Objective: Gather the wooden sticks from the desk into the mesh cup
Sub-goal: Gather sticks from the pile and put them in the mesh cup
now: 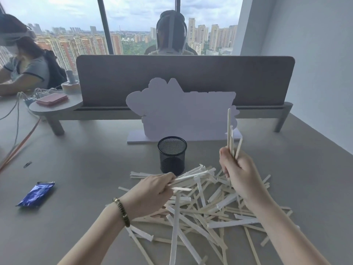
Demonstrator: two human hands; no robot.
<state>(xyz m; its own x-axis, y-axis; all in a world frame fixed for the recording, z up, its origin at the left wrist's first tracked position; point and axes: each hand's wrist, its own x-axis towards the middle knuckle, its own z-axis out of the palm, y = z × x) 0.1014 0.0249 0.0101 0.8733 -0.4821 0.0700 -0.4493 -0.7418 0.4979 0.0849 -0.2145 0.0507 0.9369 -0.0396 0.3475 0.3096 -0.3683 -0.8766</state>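
Observation:
A black mesh cup (172,155) stands upright on the grey desk, and nothing shows inside it. Just in front of it lies a loose pile of several pale wooden sticks (202,211). My left hand (152,192), with a bead bracelet on the wrist, grips a few sticks lying flat at the pile's left edge, their tips pointing right. My right hand (238,171) is raised to the right of the cup and grips a small bundle of sticks (230,134) that point straight up.
A white cut-out sign (181,111) stands behind the cup, before a grey desk divider (191,77). A blue foil packet (36,194) and a small black clip (27,164) lie at the left. Cables run along the far left. Two other people sit beyond.

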